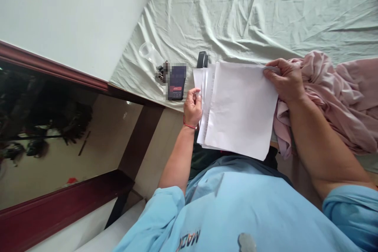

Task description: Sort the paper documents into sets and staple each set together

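Note:
Several loose sheets of paper (240, 104) lie fanned out in front of my body, with a blank white sheet on top. Printed lines show along the left edges of the lower sheets. My left hand (193, 108) is closed on the left edge of the stack, thumb over the paper. At the upper right corner, my right hand (286, 79) pinches the top sheet between thumb and fingers. Whether it grips lower sheets too is hidden. A black stapler (202, 60) pokes out behind the stack's upper left corner, partly covered by the paper.
A phone (177, 86) with a lit screen lies left of the stack. Beside it are keys (160, 72) and a clear plastic cup (149, 52). Crumpled pink cloth (333, 90) sits to the right. A wrinkled pale green sheet (236, 12) covers the surface; a dark red wooden frame (59, 193) stands left.

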The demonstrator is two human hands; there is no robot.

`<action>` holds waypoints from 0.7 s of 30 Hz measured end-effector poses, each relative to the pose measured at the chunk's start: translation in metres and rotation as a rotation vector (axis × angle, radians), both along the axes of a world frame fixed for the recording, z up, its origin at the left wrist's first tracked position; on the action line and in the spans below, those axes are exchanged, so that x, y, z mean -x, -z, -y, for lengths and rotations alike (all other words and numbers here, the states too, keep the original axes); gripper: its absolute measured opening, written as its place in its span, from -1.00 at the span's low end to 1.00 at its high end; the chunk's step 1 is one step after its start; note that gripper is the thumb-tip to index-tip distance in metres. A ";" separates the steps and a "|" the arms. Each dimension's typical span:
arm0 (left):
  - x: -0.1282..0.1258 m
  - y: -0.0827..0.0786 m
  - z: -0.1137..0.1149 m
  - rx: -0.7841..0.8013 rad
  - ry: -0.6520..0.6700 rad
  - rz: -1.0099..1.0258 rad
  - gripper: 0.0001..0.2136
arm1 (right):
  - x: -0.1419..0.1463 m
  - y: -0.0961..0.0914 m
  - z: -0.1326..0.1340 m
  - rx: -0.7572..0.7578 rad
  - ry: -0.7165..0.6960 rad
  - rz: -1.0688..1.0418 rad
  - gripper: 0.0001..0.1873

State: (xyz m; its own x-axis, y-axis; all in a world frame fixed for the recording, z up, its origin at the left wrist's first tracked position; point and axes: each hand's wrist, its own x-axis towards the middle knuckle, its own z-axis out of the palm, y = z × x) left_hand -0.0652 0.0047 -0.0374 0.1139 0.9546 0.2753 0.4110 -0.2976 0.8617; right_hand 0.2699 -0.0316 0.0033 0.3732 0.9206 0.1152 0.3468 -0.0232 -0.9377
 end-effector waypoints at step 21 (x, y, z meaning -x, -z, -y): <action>0.005 0.008 -0.001 0.024 0.140 0.122 -0.59 | -0.004 0.014 -0.004 0.077 -0.093 0.251 -0.82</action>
